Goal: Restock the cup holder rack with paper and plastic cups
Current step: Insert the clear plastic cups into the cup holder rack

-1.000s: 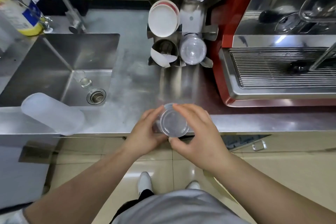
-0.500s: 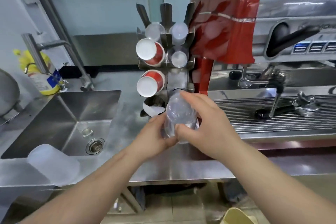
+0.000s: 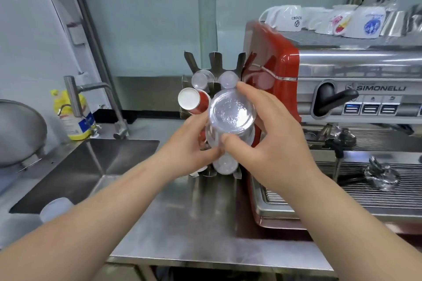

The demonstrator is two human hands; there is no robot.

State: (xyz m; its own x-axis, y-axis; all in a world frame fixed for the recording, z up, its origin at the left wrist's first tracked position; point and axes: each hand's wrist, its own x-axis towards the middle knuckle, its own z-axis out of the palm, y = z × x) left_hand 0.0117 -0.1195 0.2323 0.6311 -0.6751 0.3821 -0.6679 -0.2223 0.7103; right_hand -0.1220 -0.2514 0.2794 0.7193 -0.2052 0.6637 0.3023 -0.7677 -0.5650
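A stack of clear plastic cups (image 3: 230, 114) lies sideways between my hands, its base facing me, in front of the right column of the metal cup holder rack (image 3: 214, 59). My left hand (image 3: 189, 146) grips the stack from the lower left. My right hand (image 3: 265, 141) grips it from the right, with a finger over the top and the thumb beneath. The rack holds a red paper cup stack (image 3: 193, 101) on the left, clear cups (image 3: 201, 79) and frosted cups (image 3: 228, 80) at the top, and another clear stack (image 3: 225, 164) at the bottom.
A red and steel espresso machine (image 3: 342, 98) stands right of the rack, with white mugs (image 3: 290, 18) on top. A steel sink (image 3: 91, 162) with a tap (image 3: 75, 98) and a yellow bottle (image 3: 70, 116) lies left. A frosted cup stack (image 3: 57, 209) rests near the counter's front edge.
Both hands have lifted the clear cup stack from the counter's front edge up to the rack's right column. The camera has tilted up, bringing the espresso machine's top into view.
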